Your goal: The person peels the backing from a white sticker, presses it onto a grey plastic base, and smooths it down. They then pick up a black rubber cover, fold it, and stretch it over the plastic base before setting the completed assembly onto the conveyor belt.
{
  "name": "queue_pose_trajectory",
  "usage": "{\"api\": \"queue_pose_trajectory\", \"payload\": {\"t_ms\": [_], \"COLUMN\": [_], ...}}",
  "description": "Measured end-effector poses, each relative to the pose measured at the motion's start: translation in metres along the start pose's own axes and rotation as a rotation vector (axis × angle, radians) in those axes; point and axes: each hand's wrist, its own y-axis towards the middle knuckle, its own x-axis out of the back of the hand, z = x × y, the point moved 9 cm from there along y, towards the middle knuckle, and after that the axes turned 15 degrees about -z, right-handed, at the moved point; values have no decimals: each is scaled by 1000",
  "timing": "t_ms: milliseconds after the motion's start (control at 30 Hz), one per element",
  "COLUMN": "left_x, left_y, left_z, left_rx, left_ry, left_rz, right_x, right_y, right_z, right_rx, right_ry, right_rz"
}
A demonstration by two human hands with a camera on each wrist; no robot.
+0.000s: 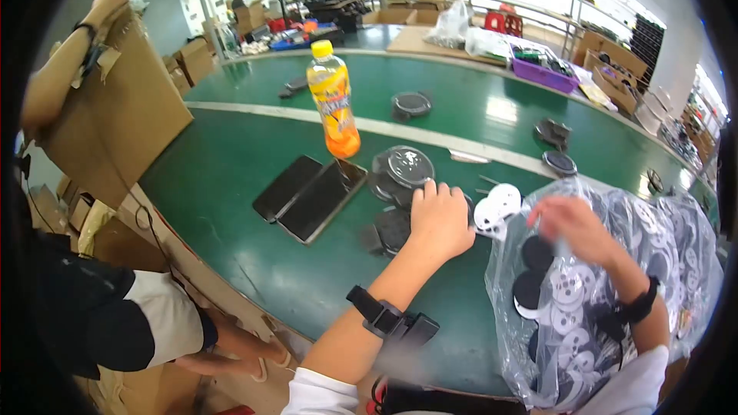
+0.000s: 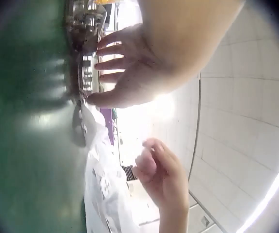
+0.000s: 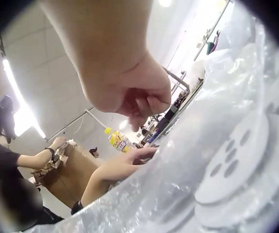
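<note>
My left hand reaches over a cluster of dark round plastic parts on the green table, fingertips down at the parts. In the left wrist view its fingers are spread and fairly straight. White discs with holes lie just right of that hand. My right hand, blurred, hangs over a clear plastic bag of white and black discs. Its fingers are loosely curled in the right wrist view, with nothing seen in them.
Left of the parts lie two black phone-like slabs, with an orange drink bottle behind them. More dark round parts sit across the table's pale dividing strip. Another person holds a cardboard box at the left.
</note>
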Motion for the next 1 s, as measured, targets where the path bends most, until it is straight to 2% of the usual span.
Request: {"api": "queue_pose_trajectory", "payload": {"t_ms": [67,200,267,300,433,500,567,600,667,700,767,800,867,900,933,1000], "left_x": [0,3,7,6,6,14,27,38,61,72,89,85,59,52,49,57], "left_y": [1,1,-1,0,0,3,6,9,13,14,17,18,20,18,16,13], "left_z": [3,2,-3,-5,-11,-12,-11,-12,-12,-14,-19,-21,-24,-31,-30,-40], "left_rx": [29,35,28,40,46,81,109,131,149,154,110,123,308,457,473,242], "left_ry": [-74,-9,-57,-75,-142,-185,-244,-243,-367,-465,-636,-628,-1419,-1734,-1737,-1428], "left_rz": [124,120,62,93,142,105,-28,-76,-246,-311,-457,-462,-297,-168,-159,-246], "right_x": [-1,0,-3,-3,-4,-4,-2,-6,4,0,11,10,17,18,17,26], "right_y": [-10,-17,-19,-19,-23,-22,-22,-22,-22,-22,-22,-21,-24,-24,-22,-28], "right_z": [-7,-36,-36,-36,-27,-27,-28,-26,-26,-23,-16,-14,-8,-1,0,1], "right_rx": [2,-40,-30,-60,4,10,16,22,11,8,63,65,117,143,125,137], "right_ry": [94,339,393,441,346,362,400,401,391,388,409,410,486,468,468,458], "right_rz": [-33,-118,-135,-131,-124,-126,-166,-117,-209,-161,-272,-256,-320,-315,-313,-370]}}
